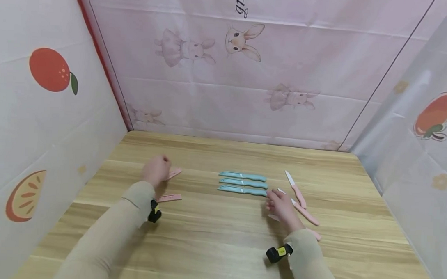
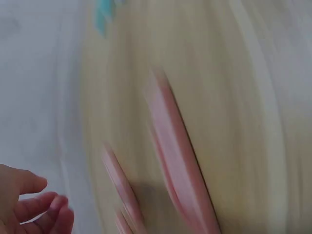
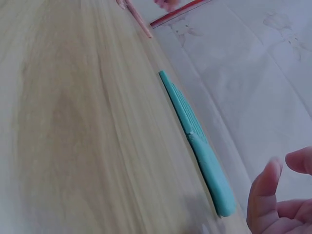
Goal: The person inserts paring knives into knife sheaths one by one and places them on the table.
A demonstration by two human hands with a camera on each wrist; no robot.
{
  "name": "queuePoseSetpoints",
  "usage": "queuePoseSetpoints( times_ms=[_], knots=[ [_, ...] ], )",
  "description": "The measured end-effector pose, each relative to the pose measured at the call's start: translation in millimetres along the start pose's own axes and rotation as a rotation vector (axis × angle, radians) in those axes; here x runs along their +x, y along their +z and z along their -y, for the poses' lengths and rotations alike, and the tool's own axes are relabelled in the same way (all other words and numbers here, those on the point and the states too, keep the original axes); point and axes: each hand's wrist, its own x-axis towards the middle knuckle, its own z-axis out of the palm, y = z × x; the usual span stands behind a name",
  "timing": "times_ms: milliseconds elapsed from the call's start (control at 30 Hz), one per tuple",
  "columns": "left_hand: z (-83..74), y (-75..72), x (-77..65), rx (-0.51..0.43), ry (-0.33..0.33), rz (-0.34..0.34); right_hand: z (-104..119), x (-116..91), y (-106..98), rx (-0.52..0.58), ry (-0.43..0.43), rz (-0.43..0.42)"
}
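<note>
My left hand hovers over the left part of the table, beside a pink sheath. A second pink sheath lies nearer the wrist; in the blurred left wrist view the loosely bent fingers hold nothing. Mid-table, three teal knives lie in a row with covered blades. By their handle ends is my right hand, its thumb and finger apart and nothing between them in the right wrist view. Three pink-handled knives with bare blades lie around it: one farther back, one beside it, one partly hidden beneath it.
The wooden table is enclosed by printed cloth at the back and on both sides. A black wrist camera is strapped to each sleeve.
</note>
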Motion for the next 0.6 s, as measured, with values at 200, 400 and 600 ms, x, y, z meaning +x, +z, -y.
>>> queuePoseSetpoints(
  times_ms=[200, 400, 600],
  knots=[
    [52.7, -9.8, 6.0, 0.112, -0.06, -0.017, 4.2, -1.1, -13.3, -0.018, -0.013, -0.026],
    [77.3, -12.9, 5.3, 0.132, -0.075, 0.028, 15.3, 5.2, -47.5, -0.122, -0.02, -0.195],
    [87.6, -14.9, 8.3, 0.07, -0.131, 0.054, 16.8, 14.8, -83.8, -0.261, -0.091, -0.358]
  ],
)
